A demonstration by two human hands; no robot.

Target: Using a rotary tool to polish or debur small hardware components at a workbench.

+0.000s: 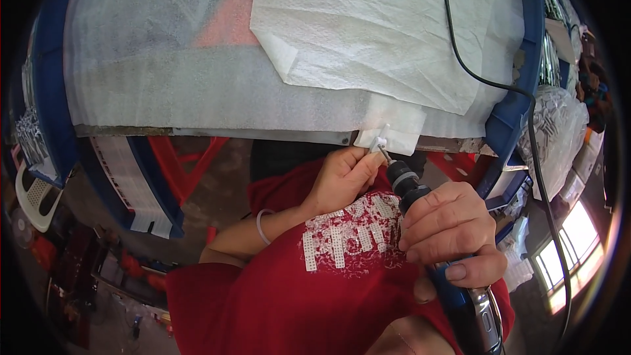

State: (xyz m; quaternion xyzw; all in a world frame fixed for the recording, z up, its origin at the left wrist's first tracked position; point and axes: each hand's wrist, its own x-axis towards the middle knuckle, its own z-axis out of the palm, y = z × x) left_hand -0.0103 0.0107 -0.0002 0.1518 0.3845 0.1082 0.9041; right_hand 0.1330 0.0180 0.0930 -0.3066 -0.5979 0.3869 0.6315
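Observation:
My right hand (pixel 453 233) is wrapped round a dark blue and black power screwdriver (pixel 411 187), whose bit points up and to the left. My left hand (pixel 347 174) pinches a small white part (pixel 379 143) at the table's near edge. The bit's tip reaches this part beside my left thumb; whether a screw sits there is too small to tell. Under the part, a folded white paper-like piece (pixel 402 128) hangs over the edge.
Foam sheeting (pixel 144 89) and a white cloth-like sheet (pixel 374 26) cover the tabletop. A black cable (pixel 453 33) crosses on the right. Blue bins (pixel 52 85) flank the table. A clear bag of parts (pixel 557 128) stands at right, a red stool (pixel 184 164) below the table.

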